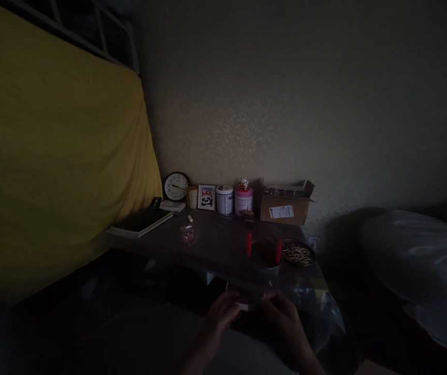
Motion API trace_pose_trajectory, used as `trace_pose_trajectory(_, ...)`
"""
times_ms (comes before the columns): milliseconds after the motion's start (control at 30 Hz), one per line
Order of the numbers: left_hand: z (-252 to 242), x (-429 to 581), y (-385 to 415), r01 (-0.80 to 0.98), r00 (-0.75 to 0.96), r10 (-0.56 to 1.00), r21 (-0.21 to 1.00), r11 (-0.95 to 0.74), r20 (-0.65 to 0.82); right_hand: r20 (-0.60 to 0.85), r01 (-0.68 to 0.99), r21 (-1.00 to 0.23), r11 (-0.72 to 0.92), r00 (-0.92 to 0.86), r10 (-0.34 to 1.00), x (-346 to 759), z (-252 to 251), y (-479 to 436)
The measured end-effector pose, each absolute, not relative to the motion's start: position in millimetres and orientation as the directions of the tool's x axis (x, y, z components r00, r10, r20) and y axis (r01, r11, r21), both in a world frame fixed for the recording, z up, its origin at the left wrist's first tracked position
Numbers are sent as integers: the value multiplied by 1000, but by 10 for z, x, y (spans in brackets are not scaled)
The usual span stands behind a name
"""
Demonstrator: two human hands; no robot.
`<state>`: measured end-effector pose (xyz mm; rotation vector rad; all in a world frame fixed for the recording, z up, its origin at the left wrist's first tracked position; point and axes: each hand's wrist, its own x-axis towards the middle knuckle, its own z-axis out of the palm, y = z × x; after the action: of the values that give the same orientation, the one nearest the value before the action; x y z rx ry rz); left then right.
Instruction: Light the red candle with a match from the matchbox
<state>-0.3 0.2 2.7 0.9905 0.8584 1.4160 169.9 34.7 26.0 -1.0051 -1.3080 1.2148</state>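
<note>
Head view: a yellow sheet [51,156] hangs at left beside a dark table [215,245], whose far edge lines up a cardboard box [286,208], a clock [175,186] and canisters [233,200] against the wall, keeping the near surface free. At the table's near edge, the left hand [221,312] and right hand [282,315] pinch a small pale object [244,306] between them, held low and close to the body; its identity is too dim to tell.

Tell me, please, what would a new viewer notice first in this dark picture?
First the big yellow cloth that fills the left side. Then the lit row against the wall at the back of the table: a clock, a small picture, two jars and a cardboard box. At the bottom, the left hand and right hand meet on a small pale thing, too dark to identify.
</note>
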Motion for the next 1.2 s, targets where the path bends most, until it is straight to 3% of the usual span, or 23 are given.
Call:
trace_pose_trajectory(300, 25, 10, 5, -437, 22, 998, 898, -50, 67, 201, -125, -974, 189, -91, 975, 1688, 209, 403)
trace_pose_trajectory(567, 45, 23, -1, -427, 30, 997, 902, -54, 74, 191, -65, -980, 186, -92, 977, 1671, 253, 367)
trace_pose_trajectory(867, 115, 23, -26, -365, 41, 992, 926, -98, 121, 289, 59, -954, 294, -90, 953, 1618, 247, 285)
trace_pose_trajectory(1200, 98, 22, -22, -374, 33, 991, 921, -105, 127, 302, 84, -946, 313, -124, 945, 1625, 199, 307)
